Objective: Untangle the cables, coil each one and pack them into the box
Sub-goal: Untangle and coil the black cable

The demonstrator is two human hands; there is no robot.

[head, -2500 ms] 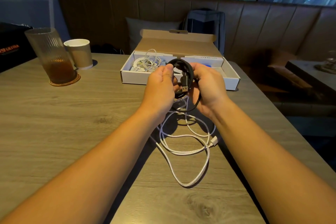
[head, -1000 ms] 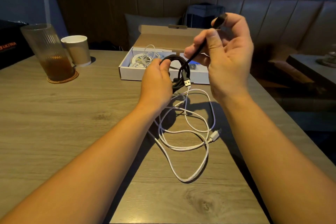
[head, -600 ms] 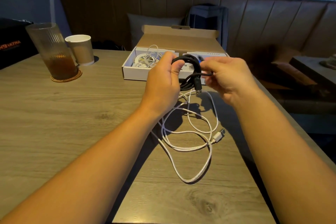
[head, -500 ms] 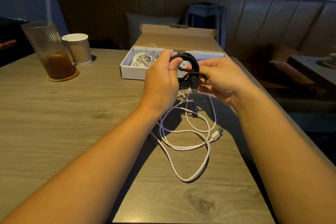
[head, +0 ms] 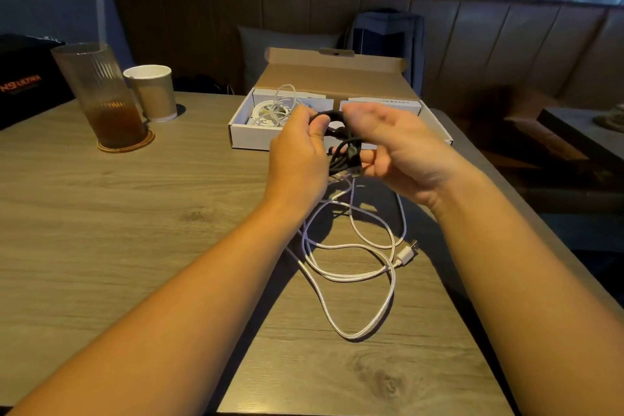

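Observation:
A coiled black cable (head: 344, 154) is held in the air above the table between both hands. My left hand (head: 299, 159) pinches the coil's left side. My right hand (head: 401, 152) grips its right side, with the upper fingers spread and blurred. A white braided cable (head: 354, 267) lies in loose loops on the table below the hands, its USB plug pointing right. Behind the hands stands the open white box (head: 250, 137) with a coiled white cable (head: 273, 108) in its left part.
A tall ribbed glass with brown drink (head: 101, 98) on a coaster and a paper cup (head: 153, 91) stand at the far left of the wooden table (head: 101, 213). The table's right edge runs close to my right arm. A padded bench lies behind.
My right hand was raised high with the black cable's end, then came back down to the coil. Its fingers now wrap around the coil's right side. My left hand kept its grip.

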